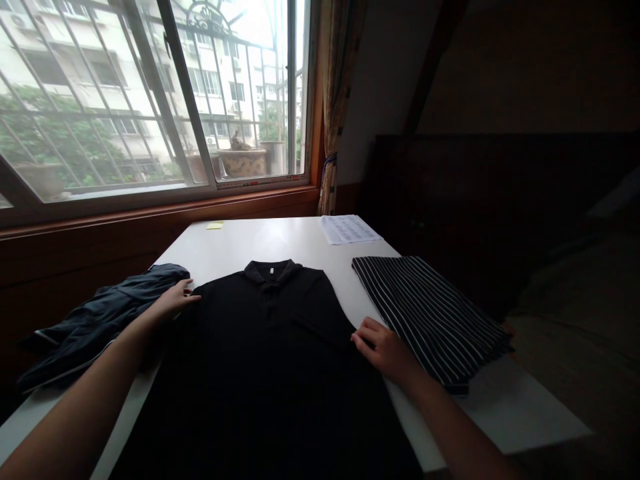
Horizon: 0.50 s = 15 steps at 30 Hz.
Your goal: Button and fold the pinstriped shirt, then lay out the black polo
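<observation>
A black polo shirt (270, 373) lies spread out in front of me, its collar with a small white label at the far end. Its right sleeve appears folded inward over the chest. My left hand (173, 301) rests at the shirt's left shoulder, fingers stretched and slightly apart. At the right side edge, the curled fingers of my right hand (380, 345) pinch the shirt's fabric. Left of the shirt lies a crumpled dark garment with white piping (100, 313), partly behind my left forearm. A folded black-and-white striped garment (430, 307) lies to the right.
Everything lies on a white table (280, 240). Printed sheets of paper (350, 229) are at its far right, a yellow sticky note (215, 225) at its far left. Beyond stand a barred window (240, 100) and a curtain (333, 120). The right side is dark.
</observation>
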Available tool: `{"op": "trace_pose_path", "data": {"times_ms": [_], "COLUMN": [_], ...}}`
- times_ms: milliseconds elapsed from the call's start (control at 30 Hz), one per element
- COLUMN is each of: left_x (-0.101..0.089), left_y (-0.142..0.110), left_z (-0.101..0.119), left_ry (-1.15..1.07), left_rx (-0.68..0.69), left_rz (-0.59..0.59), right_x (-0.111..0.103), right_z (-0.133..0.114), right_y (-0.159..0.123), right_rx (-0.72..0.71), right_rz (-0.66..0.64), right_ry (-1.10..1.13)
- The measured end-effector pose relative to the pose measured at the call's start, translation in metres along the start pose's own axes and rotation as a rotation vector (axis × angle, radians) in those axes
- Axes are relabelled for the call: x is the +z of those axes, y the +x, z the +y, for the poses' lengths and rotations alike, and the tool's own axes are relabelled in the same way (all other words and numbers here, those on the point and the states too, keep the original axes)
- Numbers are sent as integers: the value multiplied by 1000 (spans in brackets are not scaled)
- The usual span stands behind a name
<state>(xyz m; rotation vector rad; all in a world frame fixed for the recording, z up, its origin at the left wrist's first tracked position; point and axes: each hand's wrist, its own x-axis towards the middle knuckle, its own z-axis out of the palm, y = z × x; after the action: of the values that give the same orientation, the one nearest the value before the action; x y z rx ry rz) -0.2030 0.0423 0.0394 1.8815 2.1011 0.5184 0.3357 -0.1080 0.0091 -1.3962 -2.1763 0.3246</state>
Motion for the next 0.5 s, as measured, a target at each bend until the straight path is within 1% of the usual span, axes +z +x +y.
{"op": "trace_pose_path", "data": {"times_ms": [67,133,233,333,500], "left_x": [5,8,5,-7,-37], "left_y": [7,10,11,6,-9], "left_z": [-3,-2,1,1,-6], "left_ry": [2,10,25,61,149], "left_rx": [-12,-10,9,39,90], "left_rz": [-44,-71,-94,-75,44], "right_x": [1,1,1,1,1], "right_z": [2,4,5,5,5], "right_y": [-1,-2,-2,-2,-1], "right_rx": [3,-4,-21,-26,-12], "right_rz": [-2,-1,9,18,10], "right_ry": [22,42,51,53,79]}}
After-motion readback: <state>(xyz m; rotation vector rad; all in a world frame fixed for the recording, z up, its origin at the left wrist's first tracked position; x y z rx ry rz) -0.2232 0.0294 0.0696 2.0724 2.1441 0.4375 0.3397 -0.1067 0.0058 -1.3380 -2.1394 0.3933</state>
